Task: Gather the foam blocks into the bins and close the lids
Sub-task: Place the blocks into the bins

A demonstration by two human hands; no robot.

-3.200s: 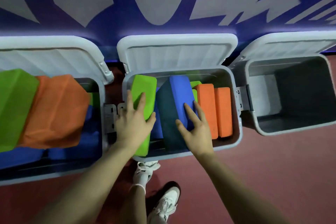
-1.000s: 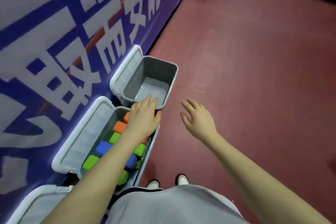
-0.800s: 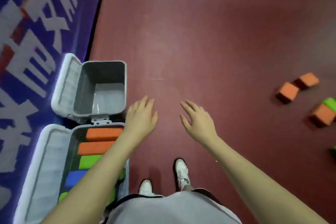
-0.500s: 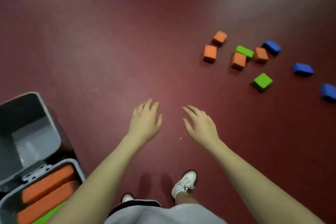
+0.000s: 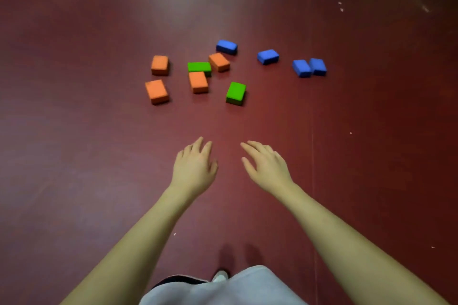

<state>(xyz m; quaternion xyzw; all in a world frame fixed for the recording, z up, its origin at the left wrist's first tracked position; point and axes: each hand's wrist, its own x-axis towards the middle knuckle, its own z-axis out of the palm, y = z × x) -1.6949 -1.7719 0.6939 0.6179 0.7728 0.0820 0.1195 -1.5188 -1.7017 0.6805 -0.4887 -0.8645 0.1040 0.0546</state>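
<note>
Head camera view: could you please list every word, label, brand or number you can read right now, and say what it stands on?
None: this view shows no readable text.
The foam blocks are plain orange, green and blue, without labels.
The dark red floor bears only small pale specks, not writing.

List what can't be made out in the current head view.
- Bins and lids: outside the head view, so fill and lid state are unknown.
- Shoe: mostly hidden by the grey garment.
- Green block: near edge covered by an orange block.
- Paired blue blocks: too small to tell whether they touch.
</note>
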